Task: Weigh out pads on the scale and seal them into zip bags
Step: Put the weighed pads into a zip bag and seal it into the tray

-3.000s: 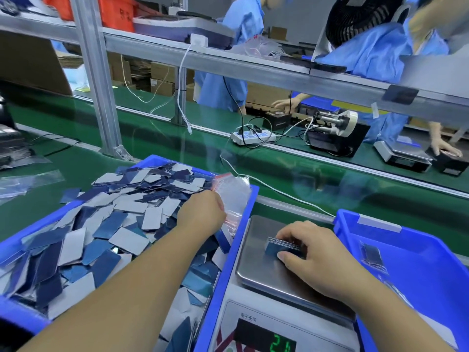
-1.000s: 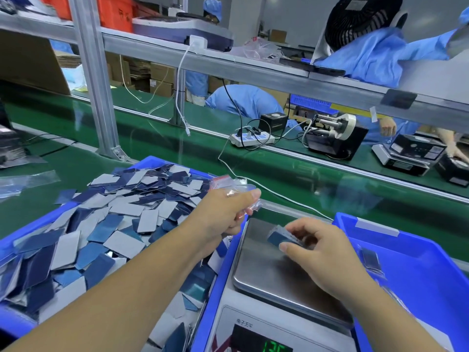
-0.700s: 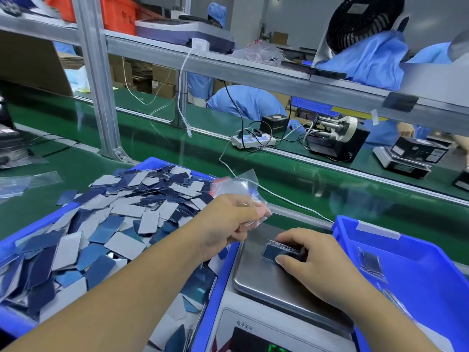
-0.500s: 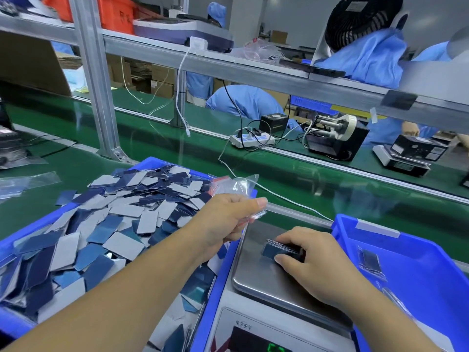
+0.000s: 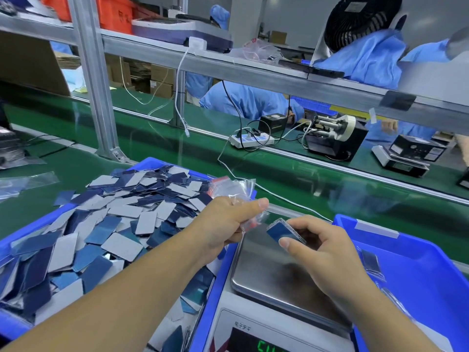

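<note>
Two hands: left hand (image 5: 223, 224) gripping zip bag (image 5: 234, 190), right hand (image 5: 317, 247) pinching pads (image 5: 284, 231)

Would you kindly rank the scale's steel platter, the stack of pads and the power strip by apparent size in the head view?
1. Scale's steel platter, by far the largest.
2. Power strip.
3. Stack of pads gripped by the right hand.
The last two look nearly alike, and the strip sits farther off, so their order is unsure.
</note>
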A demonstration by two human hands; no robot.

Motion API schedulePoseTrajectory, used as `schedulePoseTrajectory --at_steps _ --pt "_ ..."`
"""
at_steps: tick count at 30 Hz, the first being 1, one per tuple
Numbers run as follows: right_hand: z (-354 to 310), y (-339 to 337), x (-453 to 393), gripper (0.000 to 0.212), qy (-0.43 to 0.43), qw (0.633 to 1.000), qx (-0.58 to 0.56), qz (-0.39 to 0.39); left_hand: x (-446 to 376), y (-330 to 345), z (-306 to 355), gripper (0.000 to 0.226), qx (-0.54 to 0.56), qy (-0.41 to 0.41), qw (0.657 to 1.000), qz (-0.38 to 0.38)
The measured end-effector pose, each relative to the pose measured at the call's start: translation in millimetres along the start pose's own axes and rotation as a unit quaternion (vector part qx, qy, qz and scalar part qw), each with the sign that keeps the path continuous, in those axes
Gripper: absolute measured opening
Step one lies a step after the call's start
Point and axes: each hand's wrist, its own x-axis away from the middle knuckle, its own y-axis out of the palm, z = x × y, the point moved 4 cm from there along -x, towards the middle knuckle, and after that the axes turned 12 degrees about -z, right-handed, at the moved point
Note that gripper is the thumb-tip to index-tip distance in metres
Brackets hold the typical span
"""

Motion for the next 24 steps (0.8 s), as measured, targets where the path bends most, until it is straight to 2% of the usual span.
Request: schedulePoseTrajectory --at_steps 3,5,8,12,18,21,24 --pt "-1.4 1.2 0.3 0.020 -0.001 1.000 -0.003 -0.003 1.7 -4.0 -0.5 0.049 -0.011 -0.011 0.999 0.037" --pt "-2.1 1.4 0.8 0.020 -0.006 1.000 -0.004 -0.005 2.4 -0.1 1.1 0.045 0.004 -0.014 1.000 0.017" --pt "-3.8 1.7 1.1 0.021 -0.017 0.999 -0.031 -0.012 1.1 6.3 0.4 0.053 0.014 -0.016 1.000 -0.019" --pt "-7.8 3.5 0.6 0.018 -0.018 0.997 -0.079 -0.007 1.9 12.4 1.5 0.031 0.019 -0.003 0.999 -0.046" --pt "-3.4 5.6 -2.9 0.018 0.001 0.993 -0.116 0.002 3.7 16.4 1.9 0.029 0.021 0.006 0.998 -0.062" --pt "1.8 6.6 -4.1 0.027 0.029 0.985 -0.172 -0.003 4.8 19.0 2.8 0.021 0.035 0.022 0.995 -0.094" --pt "3.6 7.7 -4.7 0.021 0.057 0.970 -0.235 -0.027 5.3 20.2 2.1 0.019 0.017 0.021 0.995 -0.098"
